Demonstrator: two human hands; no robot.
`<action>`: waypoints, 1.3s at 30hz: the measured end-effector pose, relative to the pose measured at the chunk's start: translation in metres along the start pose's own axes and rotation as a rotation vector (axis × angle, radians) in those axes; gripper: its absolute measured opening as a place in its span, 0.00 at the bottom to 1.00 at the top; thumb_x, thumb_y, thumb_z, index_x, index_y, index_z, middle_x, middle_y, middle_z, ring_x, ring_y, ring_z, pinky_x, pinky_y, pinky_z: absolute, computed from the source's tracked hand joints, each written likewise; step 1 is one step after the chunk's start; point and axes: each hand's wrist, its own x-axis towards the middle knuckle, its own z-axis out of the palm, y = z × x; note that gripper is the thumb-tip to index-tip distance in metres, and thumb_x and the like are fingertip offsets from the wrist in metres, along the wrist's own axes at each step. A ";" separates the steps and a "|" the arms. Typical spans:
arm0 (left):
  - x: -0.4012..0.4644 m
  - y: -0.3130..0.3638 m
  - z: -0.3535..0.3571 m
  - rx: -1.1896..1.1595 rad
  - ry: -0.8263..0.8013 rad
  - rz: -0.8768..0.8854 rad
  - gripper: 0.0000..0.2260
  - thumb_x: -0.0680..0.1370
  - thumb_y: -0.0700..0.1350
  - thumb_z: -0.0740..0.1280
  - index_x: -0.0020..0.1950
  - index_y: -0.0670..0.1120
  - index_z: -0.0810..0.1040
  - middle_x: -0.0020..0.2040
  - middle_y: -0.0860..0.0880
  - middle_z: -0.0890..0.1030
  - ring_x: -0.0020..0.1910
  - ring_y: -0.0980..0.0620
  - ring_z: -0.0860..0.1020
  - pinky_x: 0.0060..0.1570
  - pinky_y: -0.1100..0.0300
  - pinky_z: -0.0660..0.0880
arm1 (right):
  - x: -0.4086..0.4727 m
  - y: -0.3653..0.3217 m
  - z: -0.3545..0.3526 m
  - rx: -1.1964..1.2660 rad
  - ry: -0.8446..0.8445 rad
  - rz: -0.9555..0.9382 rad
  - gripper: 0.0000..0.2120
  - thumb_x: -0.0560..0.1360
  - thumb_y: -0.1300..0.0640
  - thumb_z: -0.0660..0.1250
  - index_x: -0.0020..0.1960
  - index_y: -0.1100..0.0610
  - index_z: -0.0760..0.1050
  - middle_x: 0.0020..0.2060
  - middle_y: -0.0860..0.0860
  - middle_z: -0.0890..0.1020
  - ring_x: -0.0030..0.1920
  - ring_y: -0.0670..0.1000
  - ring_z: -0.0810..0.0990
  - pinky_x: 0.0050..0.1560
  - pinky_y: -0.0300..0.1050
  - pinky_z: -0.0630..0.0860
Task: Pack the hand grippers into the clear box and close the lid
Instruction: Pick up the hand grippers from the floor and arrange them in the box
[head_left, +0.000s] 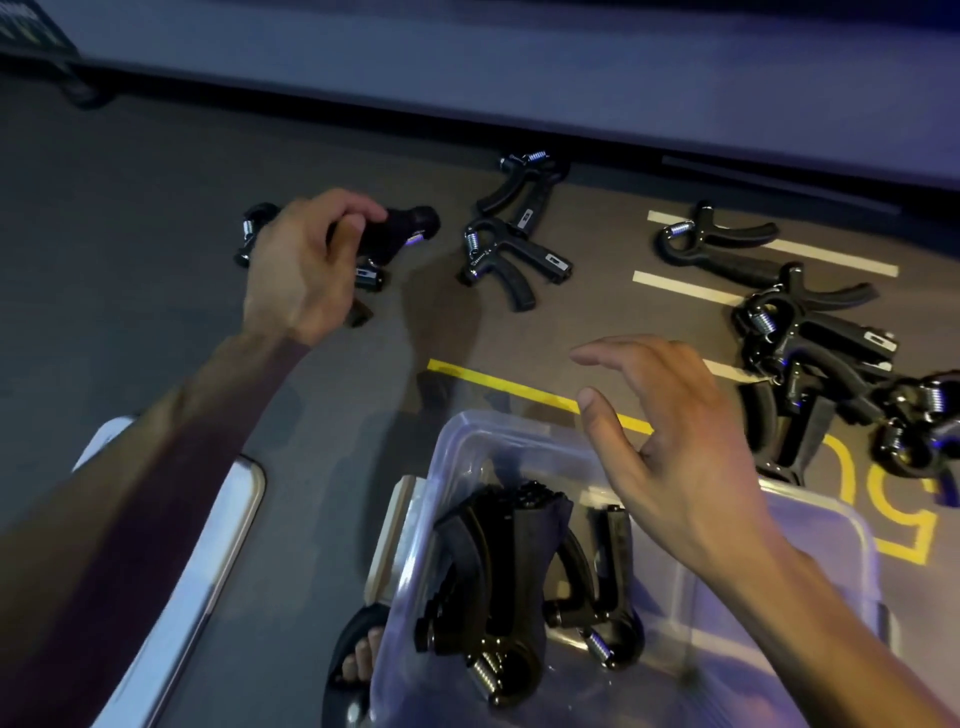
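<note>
The clear box (810, 525) stands open on the floor at the bottom centre, with several black hand grippers (498, 587) lying inside. My left hand (296, 260) grips a black hand gripper (400, 231) on the floor at the upper left. My right hand (675, 441) hovers over the box's far rim, fingers spread and relaxed, holding nothing. Two loose grippers (509, 254) lie at the upper centre. A pile of several more (810, 353) lies at the right.
The box's lid (228, 525), whitish and flat, lies on the floor to the left of the box. A foot in a black sandal (358, 654) shows beside the box. Yellow and white lines (504, 384) mark the grey floor. A wall base runs along the top.
</note>
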 end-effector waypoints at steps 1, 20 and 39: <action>-0.004 0.013 -0.011 -0.041 0.034 0.030 0.12 0.83 0.48 0.58 0.59 0.55 0.80 0.53 0.50 0.83 0.52 0.50 0.81 0.56 0.52 0.76 | -0.003 -0.005 -0.003 0.014 0.016 0.001 0.12 0.78 0.55 0.65 0.61 0.55 0.78 0.55 0.47 0.80 0.57 0.52 0.76 0.58 0.37 0.67; -0.148 0.181 -0.029 -0.365 -0.473 0.356 0.10 0.85 0.52 0.60 0.63 0.51 0.76 0.46 0.55 0.82 0.50 0.55 0.80 0.53 0.51 0.76 | -0.082 -0.030 -0.088 0.024 -0.196 0.133 0.12 0.76 0.41 0.67 0.54 0.46 0.76 0.40 0.45 0.83 0.40 0.47 0.82 0.40 0.54 0.78; -0.168 0.095 0.022 -0.307 -0.101 -0.010 0.07 0.84 0.47 0.63 0.58 0.53 0.80 0.53 0.60 0.79 0.57 0.56 0.74 0.59 0.60 0.71 | -0.128 0.065 0.043 0.222 -0.489 0.971 0.10 0.78 0.53 0.69 0.57 0.55 0.79 0.52 0.54 0.85 0.54 0.56 0.82 0.61 0.55 0.77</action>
